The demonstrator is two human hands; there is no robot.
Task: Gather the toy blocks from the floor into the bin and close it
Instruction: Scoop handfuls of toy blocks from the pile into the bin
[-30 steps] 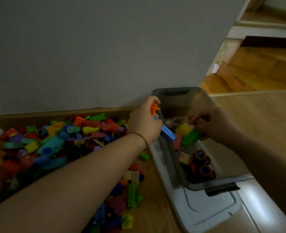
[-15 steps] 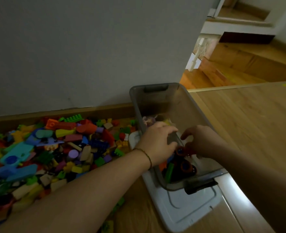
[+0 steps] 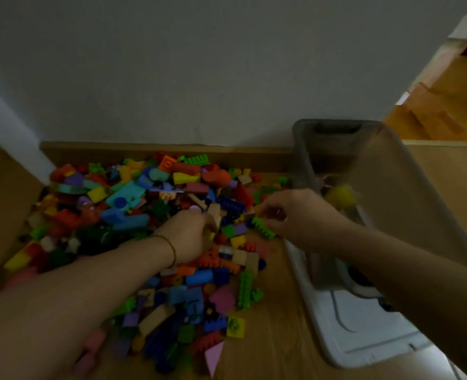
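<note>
A big pile of coloured toy blocks (image 3: 150, 215) covers the wooden floor along the wall. To its right stands the translucent grey bin (image 3: 391, 171), with a yellow block (image 3: 339, 196) and a few others inside. My left hand (image 3: 191, 234) reaches down into the middle of the pile, fingers curled among the blocks; what it holds is hidden. My right hand (image 3: 295, 215) is at the pile's right edge beside the bin and pinches a long green studded block (image 3: 264, 229).
The bin's white lid (image 3: 364, 333) lies flat on the floor under and in front of the bin. A wooden skirting board (image 3: 158, 152) and grey wall back the pile. Wooden steps (image 3: 446, 105) rise at the far right. Bare floor lies between pile and lid.
Both hands have left the bin and moved left to the pile. The left hand now digs into the blocks and the right hand has taken hold of a green block.
</note>
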